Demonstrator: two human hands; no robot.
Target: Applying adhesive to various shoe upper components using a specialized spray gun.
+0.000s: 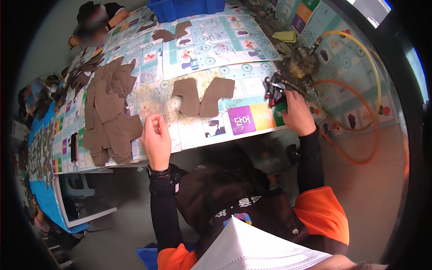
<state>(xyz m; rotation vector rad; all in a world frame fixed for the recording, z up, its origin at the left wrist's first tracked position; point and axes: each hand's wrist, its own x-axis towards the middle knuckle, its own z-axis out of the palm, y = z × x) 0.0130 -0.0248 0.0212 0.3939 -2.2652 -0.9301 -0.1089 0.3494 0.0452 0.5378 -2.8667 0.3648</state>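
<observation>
While the right hand (297, 112) is gripping a small black and red metal tool (273, 91) at the right part of the counter (198, 135), the left hand (156, 139) is hovering loosely curled over the near edge, fingers bent inward and holding nothing that can be seen. A thin orange hose (360, 148) is looping away from the tool toward the floor on the right, and a thin yellow hose (366, 54) is arching above it. Two brown boot-shaped fabric pieces (204, 96) are lying side by side, touching, between the hands and a little farther from the person. A large overlapping pile of similar brown fabric cut-outs (110, 112) is spreading over the left part of the counter, just beside the left hand. The counter is lying under pale printed sheets with small square picture panels (216, 42); near the front edge, a purple square label (241, 119) is sitting next to a yellow one (263, 116), both just left of the right hand. A blue plastic bin (186, 8) is standing at the far end, with another brown piece (171, 33) in front of it. A black strip-shaped object (74, 147) is lying near the left edge. Another person (96, 22) is sitting at the far left corner.
</observation>
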